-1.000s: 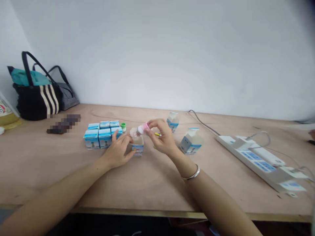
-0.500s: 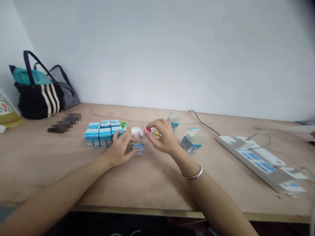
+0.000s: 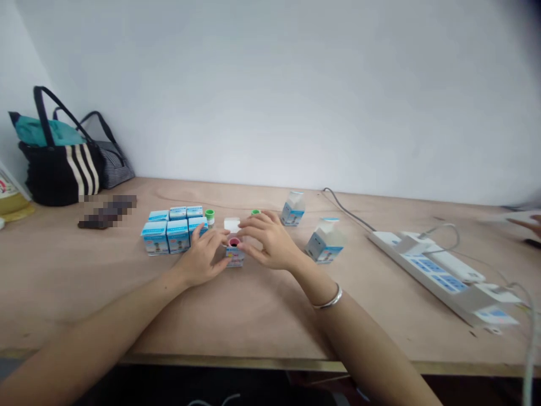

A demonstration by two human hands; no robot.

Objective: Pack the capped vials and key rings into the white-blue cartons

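The pink-topped carton (image 3: 234, 258) stands upright between the left hand (image 3: 200, 254) and right hand (image 3: 270, 239), both half-open and cupped closely, apparently to steady it; whether either grips it cannot be told.

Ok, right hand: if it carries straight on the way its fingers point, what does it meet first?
Most likely the small blue-and-white carton with a pink ring on top, just ahead of the right hand. Depth is unclear; the fingertips may be touching it.

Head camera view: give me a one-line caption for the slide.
The left hand and right hand flank a small pink-topped carton on a plywood table, beside a group of blue-and-white cartons.
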